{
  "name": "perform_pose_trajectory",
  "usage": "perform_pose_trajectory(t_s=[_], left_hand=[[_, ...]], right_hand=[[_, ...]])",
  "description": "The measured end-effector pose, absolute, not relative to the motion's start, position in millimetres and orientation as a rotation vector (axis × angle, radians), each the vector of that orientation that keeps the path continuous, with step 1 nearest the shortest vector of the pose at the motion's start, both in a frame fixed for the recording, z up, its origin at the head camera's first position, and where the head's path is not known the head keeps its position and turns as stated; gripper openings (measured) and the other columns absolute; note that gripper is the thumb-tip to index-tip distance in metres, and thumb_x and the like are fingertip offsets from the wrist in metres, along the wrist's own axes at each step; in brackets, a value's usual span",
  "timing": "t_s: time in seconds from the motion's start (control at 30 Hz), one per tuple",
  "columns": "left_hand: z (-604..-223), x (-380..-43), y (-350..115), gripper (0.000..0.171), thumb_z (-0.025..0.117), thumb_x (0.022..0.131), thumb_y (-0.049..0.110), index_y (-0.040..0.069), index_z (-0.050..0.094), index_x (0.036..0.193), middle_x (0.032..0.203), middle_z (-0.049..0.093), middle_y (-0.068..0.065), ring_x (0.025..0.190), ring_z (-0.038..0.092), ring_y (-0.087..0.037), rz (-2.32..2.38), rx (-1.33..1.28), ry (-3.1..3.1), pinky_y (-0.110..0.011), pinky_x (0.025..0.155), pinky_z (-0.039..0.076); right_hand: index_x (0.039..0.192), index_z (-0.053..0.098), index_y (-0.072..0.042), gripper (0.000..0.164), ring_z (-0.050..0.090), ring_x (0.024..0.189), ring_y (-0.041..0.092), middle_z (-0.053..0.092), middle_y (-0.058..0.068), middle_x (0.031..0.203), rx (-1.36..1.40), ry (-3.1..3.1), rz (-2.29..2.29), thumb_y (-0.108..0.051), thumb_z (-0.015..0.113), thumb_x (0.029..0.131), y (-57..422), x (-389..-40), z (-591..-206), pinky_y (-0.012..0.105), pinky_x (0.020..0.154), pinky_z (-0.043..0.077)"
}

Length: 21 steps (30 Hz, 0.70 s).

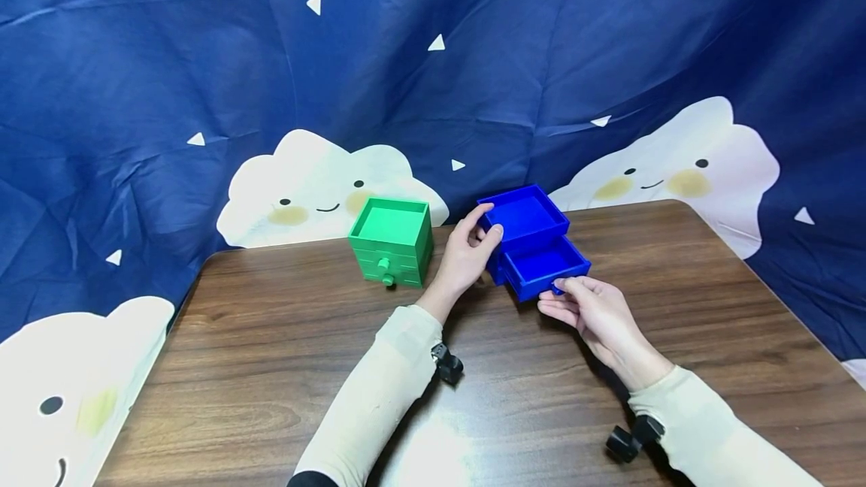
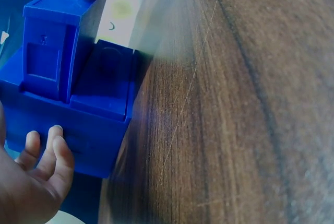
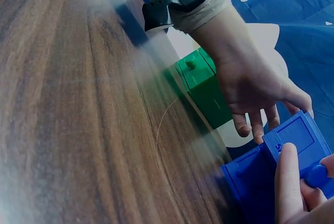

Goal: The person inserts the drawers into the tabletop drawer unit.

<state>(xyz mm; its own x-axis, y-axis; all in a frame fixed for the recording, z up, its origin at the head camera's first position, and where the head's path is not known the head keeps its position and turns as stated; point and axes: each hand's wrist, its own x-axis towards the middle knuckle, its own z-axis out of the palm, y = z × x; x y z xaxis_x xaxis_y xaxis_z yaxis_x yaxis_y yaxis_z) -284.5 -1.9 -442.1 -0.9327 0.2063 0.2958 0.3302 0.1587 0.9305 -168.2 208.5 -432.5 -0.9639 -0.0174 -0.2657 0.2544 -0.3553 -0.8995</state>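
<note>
A blue two-tier drawer box (image 1: 524, 213) with a shallow tray top stands at the table's far side. Its lower drawer (image 1: 544, 258) is pulled partway out toward the front right. At the box's left side, my left hand (image 1: 467, 250) holds the upper edge with thumb and index finger, the other fingers against the side wall. My right hand (image 1: 602, 314) pinches the small round knob (image 3: 315, 176) on the drawer front, one finger lying along that front. The drawer's inside looks bare.
To the left of my left hand stands a green drawer box (image 1: 391, 239), its two knobs facing front and its drawers closed. The wooden table (image 1: 271, 374) reaches back to a blue curtain (image 1: 406, 81) printed with clouds. Each wrist wears a small black camera.
</note>
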Motion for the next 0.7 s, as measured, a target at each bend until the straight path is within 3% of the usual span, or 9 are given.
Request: perform_pose_trajectory(t_s=[0.7], left_hand=[[-442.5, -284.2, -1.1, 0.047, 0.067, 0.106, 0.023, 0.016, 0.062, 0.152, 0.094, 0.049, 0.004, 0.072, 0.045, -0.008, -1.898, -0.537, -2.316, -0.019, 0.071, 0.041]], right_hand=[[0.091, 0.072, -0.007, 0.03, 0.081, 0.081, 0.014, 0.08, 0.007, 0.083, 0.272, 1.66, -2.455, -0.006, 0.051, 0.113, 205.6, -174.5, -435.0, 0.029, 0.084, 0.066]])
